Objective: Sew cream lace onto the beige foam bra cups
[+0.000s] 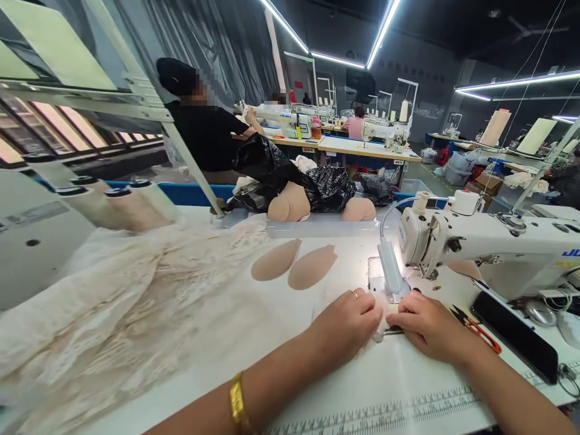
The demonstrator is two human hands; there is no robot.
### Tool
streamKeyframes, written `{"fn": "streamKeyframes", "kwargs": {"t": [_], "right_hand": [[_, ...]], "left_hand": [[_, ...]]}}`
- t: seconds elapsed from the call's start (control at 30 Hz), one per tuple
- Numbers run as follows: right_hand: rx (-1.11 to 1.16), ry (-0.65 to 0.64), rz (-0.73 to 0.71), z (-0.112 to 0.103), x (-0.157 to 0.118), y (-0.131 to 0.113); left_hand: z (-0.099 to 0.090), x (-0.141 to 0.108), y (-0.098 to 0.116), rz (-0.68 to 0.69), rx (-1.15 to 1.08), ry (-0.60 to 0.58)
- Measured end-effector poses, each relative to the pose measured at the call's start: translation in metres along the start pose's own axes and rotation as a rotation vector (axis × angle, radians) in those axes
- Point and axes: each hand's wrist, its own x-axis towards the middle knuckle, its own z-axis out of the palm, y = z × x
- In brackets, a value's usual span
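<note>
My left hand has its fingers closed on a small piece of pale, sheer fabric in front of the sewing machine. Just to the right, my right hand presses its bent fingers on the same fabric, close to the needle area. Most of the fabric is hidden by my fingers. A small lamp on a flexible neck lights the spot. Two beige bra cup pads lie flat on the table, beyond my left hand.
White lace fabric spreads over the table's left side, near thread cones. Thread snips and a black phone lie right of my right hand. A ruler strip runs along the front. A co-worker sits beyond black bags.
</note>
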Motion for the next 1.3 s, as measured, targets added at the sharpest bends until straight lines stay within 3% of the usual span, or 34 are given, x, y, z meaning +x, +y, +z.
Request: {"fn": "streamKeyframes", "kwargs": {"t": [0.33,0.6,0.9,1.3], "right_hand": [[0.038,-0.011,0.008,-0.005,0.001,-0.003],[0.06,0.004,0.019,-0.002,0.002,-0.002],[0.024,0.021,0.107,0.006,0.002,0.002],[-0.001,0.044,0.17,0.011,0.003,0.007]], "left_hand": [[0.004,-0.001,0.003,-0.04,-0.014,-0.035],[0.02,-0.002,-0.003,-0.018,-0.144,0.096],[0.007,0.023,-0.02,0.122,-0.232,-0.055],[0.01,0.037,-0.035,0.18,-0.196,-0.093]]}}
